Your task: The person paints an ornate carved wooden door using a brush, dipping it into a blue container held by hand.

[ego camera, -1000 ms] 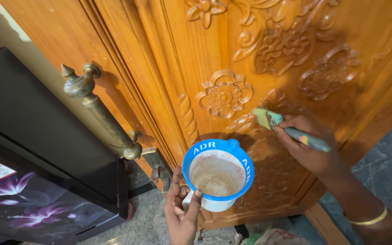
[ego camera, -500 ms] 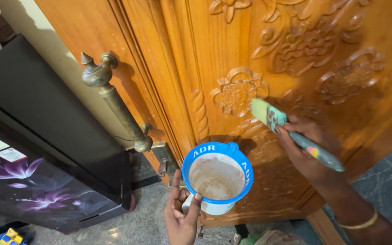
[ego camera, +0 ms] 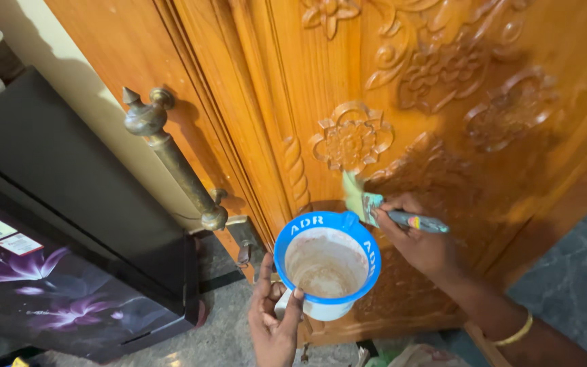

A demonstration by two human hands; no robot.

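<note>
My left hand (ego camera: 274,318) grips the handle of a white mug with a blue rim (ego camera: 325,266), held upright in front of a carved wooden door (ego camera: 402,81). Pale brownish liquid stains the mug's inside. My right hand (ego camera: 419,239) holds a paintbrush (ego camera: 383,209) by its handle. The brush's greenish bristles press on the door carving just above the mug's rim, below a carved flower (ego camera: 351,138). A gold bangle (ego camera: 513,333) sits on my right wrist.
A long brass pull handle (ego camera: 171,160) is fixed to the door's left panel, with a latch (ego camera: 244,246) below it. A dark refrigerator with purple flower print (ego camera: 56,272) stands at the left. Grey stone floor (ego camera: 572,272) lies at the right.
My right hand has brought the brush down and left, from the carving at the right of the flower to a spot just above the mug's rim. The mug has stayed in place.
</note>
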